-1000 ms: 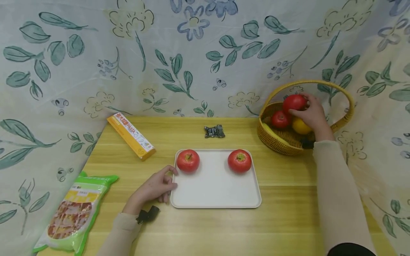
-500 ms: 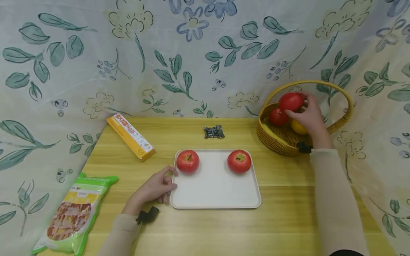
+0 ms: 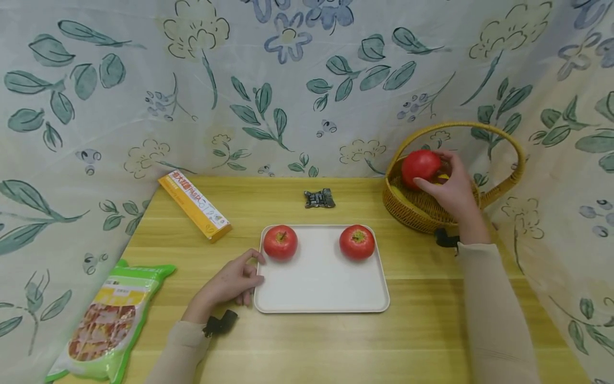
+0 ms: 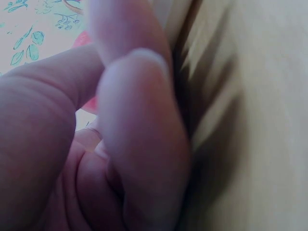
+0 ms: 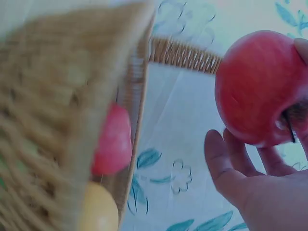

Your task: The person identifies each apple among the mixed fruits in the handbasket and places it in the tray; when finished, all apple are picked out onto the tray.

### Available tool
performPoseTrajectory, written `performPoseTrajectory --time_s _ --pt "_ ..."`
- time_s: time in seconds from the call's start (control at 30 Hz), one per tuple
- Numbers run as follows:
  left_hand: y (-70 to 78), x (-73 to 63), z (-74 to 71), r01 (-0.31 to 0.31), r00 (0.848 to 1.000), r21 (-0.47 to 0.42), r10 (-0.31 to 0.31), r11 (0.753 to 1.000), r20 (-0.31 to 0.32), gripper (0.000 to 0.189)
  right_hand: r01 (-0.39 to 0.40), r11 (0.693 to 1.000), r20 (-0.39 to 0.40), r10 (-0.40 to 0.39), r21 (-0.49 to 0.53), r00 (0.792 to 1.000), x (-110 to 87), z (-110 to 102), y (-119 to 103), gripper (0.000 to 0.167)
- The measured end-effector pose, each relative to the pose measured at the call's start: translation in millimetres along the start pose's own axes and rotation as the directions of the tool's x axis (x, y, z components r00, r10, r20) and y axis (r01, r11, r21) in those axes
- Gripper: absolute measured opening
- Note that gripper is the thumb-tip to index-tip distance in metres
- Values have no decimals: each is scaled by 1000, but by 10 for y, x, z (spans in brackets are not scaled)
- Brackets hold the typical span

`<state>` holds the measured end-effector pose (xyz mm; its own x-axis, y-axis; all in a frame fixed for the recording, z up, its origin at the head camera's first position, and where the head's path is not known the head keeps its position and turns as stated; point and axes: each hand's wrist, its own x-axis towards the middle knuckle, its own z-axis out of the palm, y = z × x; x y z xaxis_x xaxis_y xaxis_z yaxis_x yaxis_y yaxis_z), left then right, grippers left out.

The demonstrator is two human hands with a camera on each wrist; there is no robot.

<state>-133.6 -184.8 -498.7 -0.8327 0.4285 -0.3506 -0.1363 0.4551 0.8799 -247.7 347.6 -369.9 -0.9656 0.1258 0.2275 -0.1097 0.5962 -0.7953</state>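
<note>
In the head view my right hand [image 3: 451, 186] grips a red apple [image 3: 420, 168] between thumb and fingers, inside the arch of the wicker basket [image 3: 422, 221]'s handle. The right wrist view shows this apple [image 5: 262, 89] held clear of the basket, its stem facing the camera. Another red fruit [image 5: 113, 139] and a yellow fruit [image 5: 99, 207] lie in the basket. My left hand [image 3: 230, 280] holds the left edge of a white tray [image 3: 321, 288], fingers curled at its rim. Two red apples sit on the tray, one at the back left [image 3: 280, 242], one at the back right [image 3: 357, 242].
A yellow pasta box [image 3: 196, 205] lies at the back left of the wooden table [image 3: 307, 346]. Behind the tray is a small black wrapped packet [image 3: 319, 198]. A green food bag [image 3: 105, 325] lies at the left edge. Floral cloth hangs behind the table.
My right hand has moved the apple left and slightly down within the handle's arch, now covering the other red fruit in the head view. My left hand and the tray have stayed in place.
</note>
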Motion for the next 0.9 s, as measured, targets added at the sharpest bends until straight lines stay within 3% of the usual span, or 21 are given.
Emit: performPoseTrajectory --time_s 0.47,0.7,0.9 --pt "-18 7 -2 -12 1000 -1 12 1000 1 38 92 987 135 -110 135 985 -441 361 -215 76" --pt "-11 -1 -1 -17 1000 -4 17 1000 3 39 143 943 193 -207 300 959 -616 599 -351 77" --pt "-14 -9 -4 -19 1000 -1 19 1000 -1 38 112 933 247 -205 343 947 -766 777 -485 69"
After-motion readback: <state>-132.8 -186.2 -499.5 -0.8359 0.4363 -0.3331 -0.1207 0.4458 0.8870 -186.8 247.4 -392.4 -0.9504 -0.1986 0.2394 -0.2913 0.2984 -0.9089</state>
